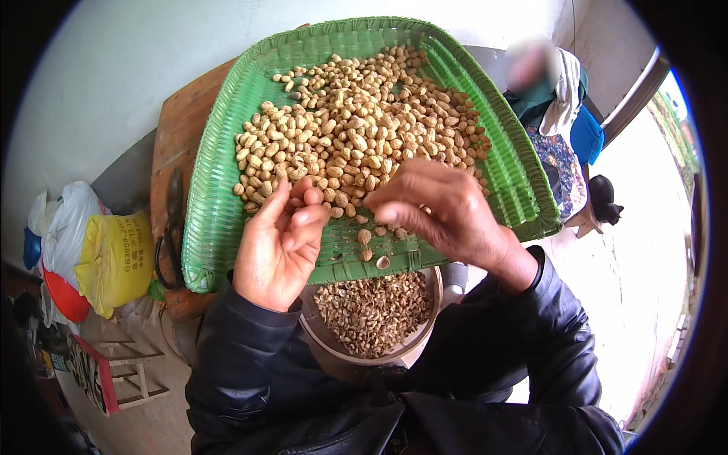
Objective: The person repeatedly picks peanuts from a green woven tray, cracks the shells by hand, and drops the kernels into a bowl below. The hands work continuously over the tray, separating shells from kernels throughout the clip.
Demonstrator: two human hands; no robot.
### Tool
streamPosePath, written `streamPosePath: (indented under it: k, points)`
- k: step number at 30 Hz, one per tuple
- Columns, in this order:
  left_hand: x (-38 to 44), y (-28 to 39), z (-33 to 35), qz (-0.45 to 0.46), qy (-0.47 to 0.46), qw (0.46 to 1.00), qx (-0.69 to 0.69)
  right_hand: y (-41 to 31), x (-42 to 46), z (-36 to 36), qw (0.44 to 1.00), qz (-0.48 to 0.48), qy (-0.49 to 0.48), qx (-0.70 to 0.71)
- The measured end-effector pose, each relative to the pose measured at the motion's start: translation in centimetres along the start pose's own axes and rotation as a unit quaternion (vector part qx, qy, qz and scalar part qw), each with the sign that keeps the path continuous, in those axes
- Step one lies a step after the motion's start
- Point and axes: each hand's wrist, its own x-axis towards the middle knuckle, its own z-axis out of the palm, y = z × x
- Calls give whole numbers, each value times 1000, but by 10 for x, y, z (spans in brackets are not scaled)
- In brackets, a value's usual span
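Note:
A green woven basket (512,176) lies before me with a large heap of unshelled peanuts (364,125). My left hand (281,242) is over its near left part, palm up, fingers curled and thumb raised; whether anything lies among the fingers is unclear. To its right, my right hand (449,213) hovers palm down over the front of the heap, thumb and forefinger close together. Its fingers hide whatever may be between them. Between the hands, a few loose peanuts (364,236) and an open piece of shell (383,262) lie by the basket's near edge.
Below the basket's near edge stands a round basin (375,360) of broken shells (375,318). Black-handled scissors (168,250) lie on a wooden table (170,131). Left are a yellow bag (116,259) and a stool (122,369); right, a seated person (557,165) and a black cat (604,199).

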Motion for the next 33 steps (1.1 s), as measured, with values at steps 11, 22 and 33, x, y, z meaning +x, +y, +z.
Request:
streamPosePath:
  k: [11,22,33]
  points:
    - [-7,-13,3,-29,-13,969,243,19,-5,6,988,-4,-26,-152]
    - [-14,-26,14,-35,44,908,416,-3,1,9,992,33,40,119]
    - [-17,-29,16,-22,41,893,448,-7,5,6,998,-50,23,38]
